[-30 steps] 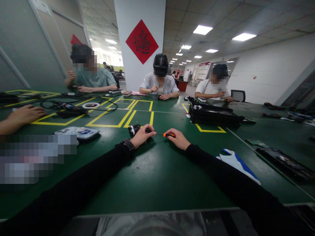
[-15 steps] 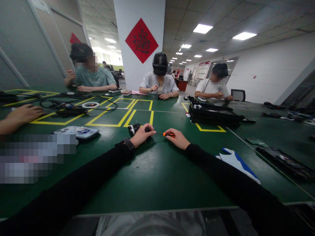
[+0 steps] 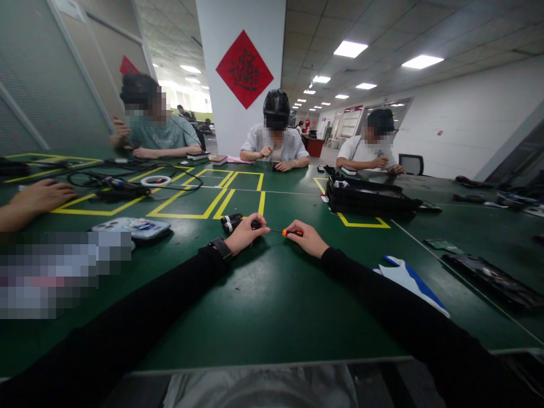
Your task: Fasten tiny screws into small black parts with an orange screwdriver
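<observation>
My right hand (image 3: 310,240) is closed round the orange and black handle of a screwdriver (image 3: 293,233), whose thin shaft points left. The shaft's tip reaches the fingertips of my left hand (image 3: 246,233). Those fingers are closed on a small dark round part (image 3: 255,225), mostly hidden by them. Just behind my left hand, a black bundle with white bands (image 3: 232,222) lies on the green table (image 3: 272,317). A dark watch is on my left wrist.
Left, a phone in a pale case (image 3: 136,226) lies near another person's hand (image 3: 45,196) and black cables (image 3: 123,190). Right are black trays (image 3: 369,198), a blue and white glove (image 3: 412,283) and a dark device (image 3: 493,277). Three people sit opposite.
The screwdriver handle has turned slightly in my right hand. Both hands stay in nearly the same place.
</observation>
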`<state>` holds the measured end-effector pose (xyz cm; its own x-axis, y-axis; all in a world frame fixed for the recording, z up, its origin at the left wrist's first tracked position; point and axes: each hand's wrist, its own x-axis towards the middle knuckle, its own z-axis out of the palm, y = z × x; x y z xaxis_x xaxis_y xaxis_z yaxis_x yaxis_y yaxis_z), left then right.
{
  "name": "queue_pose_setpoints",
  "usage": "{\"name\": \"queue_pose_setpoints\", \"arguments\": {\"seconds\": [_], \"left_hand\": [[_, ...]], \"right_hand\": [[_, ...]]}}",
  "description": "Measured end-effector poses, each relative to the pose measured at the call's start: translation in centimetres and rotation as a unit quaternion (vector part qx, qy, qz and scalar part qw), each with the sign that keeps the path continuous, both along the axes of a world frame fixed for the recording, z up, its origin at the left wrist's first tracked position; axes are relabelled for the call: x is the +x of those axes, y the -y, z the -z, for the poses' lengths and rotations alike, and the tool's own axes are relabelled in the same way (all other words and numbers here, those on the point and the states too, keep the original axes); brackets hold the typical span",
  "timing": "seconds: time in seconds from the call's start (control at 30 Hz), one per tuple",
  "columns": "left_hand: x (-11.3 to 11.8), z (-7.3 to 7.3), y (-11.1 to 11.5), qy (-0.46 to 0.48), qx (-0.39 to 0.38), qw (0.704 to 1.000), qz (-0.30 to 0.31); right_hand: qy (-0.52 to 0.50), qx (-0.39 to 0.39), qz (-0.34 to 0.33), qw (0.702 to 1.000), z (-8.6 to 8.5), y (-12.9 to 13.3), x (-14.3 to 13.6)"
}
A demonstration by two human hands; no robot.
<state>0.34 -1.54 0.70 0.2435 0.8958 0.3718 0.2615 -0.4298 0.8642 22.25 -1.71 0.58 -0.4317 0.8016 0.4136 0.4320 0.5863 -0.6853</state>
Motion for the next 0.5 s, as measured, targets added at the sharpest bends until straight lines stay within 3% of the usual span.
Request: {"name": "queue_pose_setpoints", "arguments": {"seconds": [0.5], "left_hand": [[-0.18,0.71,-0.63,-0.003,0.014,1.0,-0.004]], "right_hand": [[0.034,0.033,-0.011,0.999,0.58,-0.16,0.0]]}}
